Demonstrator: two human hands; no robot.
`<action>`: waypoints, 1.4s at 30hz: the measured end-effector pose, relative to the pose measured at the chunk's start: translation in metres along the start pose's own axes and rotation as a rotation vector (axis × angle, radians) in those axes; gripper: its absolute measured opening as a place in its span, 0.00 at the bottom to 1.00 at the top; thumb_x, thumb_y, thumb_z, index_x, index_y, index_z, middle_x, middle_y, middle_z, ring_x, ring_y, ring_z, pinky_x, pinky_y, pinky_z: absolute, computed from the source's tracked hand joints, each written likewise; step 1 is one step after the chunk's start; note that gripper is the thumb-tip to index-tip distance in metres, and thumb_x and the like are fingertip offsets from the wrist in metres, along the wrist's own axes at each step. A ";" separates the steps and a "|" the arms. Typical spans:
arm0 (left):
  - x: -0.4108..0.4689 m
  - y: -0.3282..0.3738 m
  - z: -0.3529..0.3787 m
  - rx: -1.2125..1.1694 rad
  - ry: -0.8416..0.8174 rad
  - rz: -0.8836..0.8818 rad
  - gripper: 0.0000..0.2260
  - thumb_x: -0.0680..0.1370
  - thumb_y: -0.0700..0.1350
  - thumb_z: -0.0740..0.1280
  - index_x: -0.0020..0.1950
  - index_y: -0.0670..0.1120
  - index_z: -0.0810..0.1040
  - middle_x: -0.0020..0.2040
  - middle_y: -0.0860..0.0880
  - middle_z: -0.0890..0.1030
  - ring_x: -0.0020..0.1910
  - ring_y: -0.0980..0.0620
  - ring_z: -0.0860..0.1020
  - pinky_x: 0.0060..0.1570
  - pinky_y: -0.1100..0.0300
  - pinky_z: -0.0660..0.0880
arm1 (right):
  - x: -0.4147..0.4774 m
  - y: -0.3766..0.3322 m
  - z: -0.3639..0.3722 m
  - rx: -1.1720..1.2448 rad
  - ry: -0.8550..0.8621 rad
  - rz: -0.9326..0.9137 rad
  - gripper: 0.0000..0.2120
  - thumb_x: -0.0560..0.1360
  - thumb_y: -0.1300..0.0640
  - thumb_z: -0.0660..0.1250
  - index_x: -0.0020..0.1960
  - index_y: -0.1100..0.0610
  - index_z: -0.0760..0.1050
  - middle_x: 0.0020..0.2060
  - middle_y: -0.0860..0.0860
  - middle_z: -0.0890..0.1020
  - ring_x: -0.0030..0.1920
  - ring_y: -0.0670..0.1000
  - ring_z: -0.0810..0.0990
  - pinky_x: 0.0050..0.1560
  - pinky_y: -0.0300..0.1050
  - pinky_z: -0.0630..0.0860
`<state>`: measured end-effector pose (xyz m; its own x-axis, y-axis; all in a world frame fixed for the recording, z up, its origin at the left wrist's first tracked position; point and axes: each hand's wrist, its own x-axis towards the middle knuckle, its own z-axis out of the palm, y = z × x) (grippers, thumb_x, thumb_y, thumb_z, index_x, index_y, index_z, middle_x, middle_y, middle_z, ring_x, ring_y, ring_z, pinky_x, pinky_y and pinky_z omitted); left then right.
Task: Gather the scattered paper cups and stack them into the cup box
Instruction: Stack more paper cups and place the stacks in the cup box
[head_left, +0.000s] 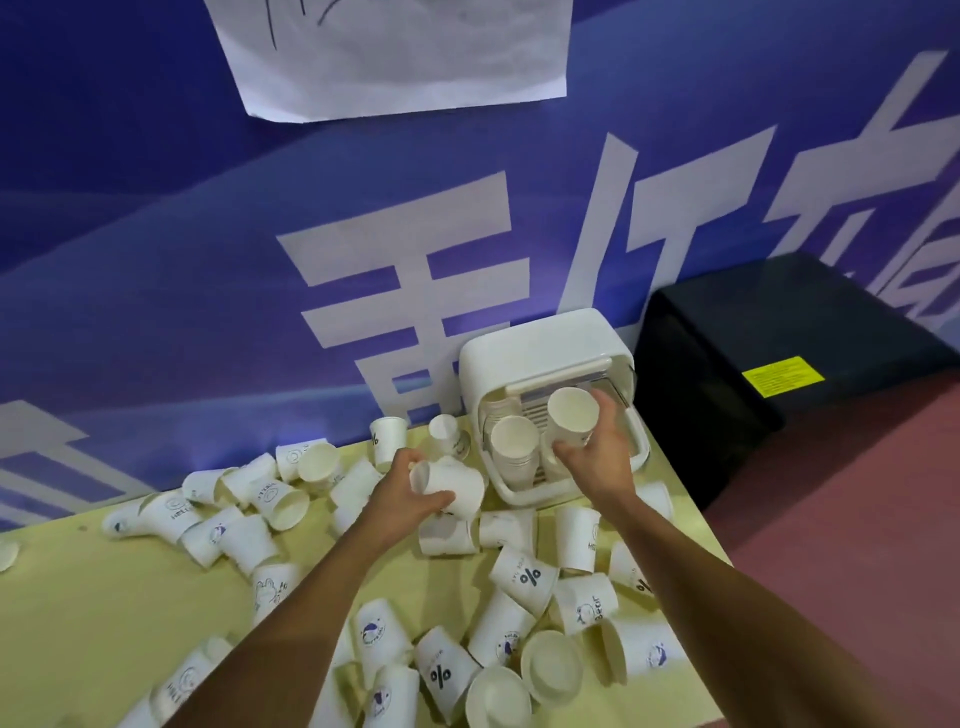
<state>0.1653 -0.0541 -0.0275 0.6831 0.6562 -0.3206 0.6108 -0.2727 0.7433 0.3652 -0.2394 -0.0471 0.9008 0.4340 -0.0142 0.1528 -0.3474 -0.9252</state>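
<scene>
Dozens of white paper cups (524, 574) strewn across one pale yellow tabletop (104, 597), too jumbled for an exact count. Most on their sides, some mouth-down, a few upright, many printed in dark blue. Two bare hands, each with one cup. One rounded white plastic cup box (519, 353) at the table's far right corner, against one blue banner wall (156, 234) with large white characters. One white paper sheet (395, 52) on that wall. One black cabinet (779, 322) right of the table, with one yellow label (783, 375).

Left hand (410, 493): fingers and thumb curled round one sideways white cup (457, 483), held over the pile just left of the box. More loose cups directly beneath and around it.

Right hand (597, 457): fingers spread fairly wide round the lower wall of one open-mouthed white cup (571, 415), thumb on the near side, remaining fingers on the far right side. Cup upright, mouth tipped toward the camera, inside the box's opening.

Box contents: one nested cup stack (514, 447) at the near left; further rims (496, 410) at the back left, number unclear. Another stack seemingly under the right hand's cup, mostly hidden. Pale slatted surface visible between them.
</scene>
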 end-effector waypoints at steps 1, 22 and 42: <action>-0.001 -0.003 0.000 -0.006 0.008 -0.021 0.24 0.71 0.47 0.76 0.61 0.49 0.67 0.58 0.48 0.73 0.53 0.47 0.75 0.43 0.58 0.72 | 0.004 0.002 0.002 -0.023 -0.002 -0.003 0.39 0.68 0.62 0.75 0.73 0.45 0.60 0.58 0.43 0.77 0.58 0.48 0.76 0.60 0.48 0.75; -0.007 -0.029 -0.024 -0.108 0.066 -0.127 0.22 0.69 0.54 0.76 0.57 0.51 0.70 0.55 0.51 0.75 0.52 0.50 0.77 0.55 0.51 0.76 | -0.001 0.026 0.024 -0.409 -0.009 -0.036 0.36 0.73 0.54 0.73 0.76 0.58 0.61 0.71 0.57 0.69 0.72 0.58 0.66 0.71 0.55 0.67; -0.022 -0.001 0.000 -0.679 -0.144 -0.104 0.18 0.73 0.41 0.74 0.60 0.42 0.73 0.58 0.41 0.80 0.55 0.44 0.82 0.57 0.51 0.79 | -0.059 -0.038 0.065 0.264 -0.286 0.175 0.29 0.73 0.45 0.75 0.70 0.52 0.68 0.59 0.50 0.80 0.57 0.48 0.80 0.53 0.40 0.78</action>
<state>0.1496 -0.0681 -0.0210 0.7097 0.5421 -0.4498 0.3229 0.3172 0.8917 0.2793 -0.1975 -0.0354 0.7489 0.6135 -0.2504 -0.1355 -0.2280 -0.9642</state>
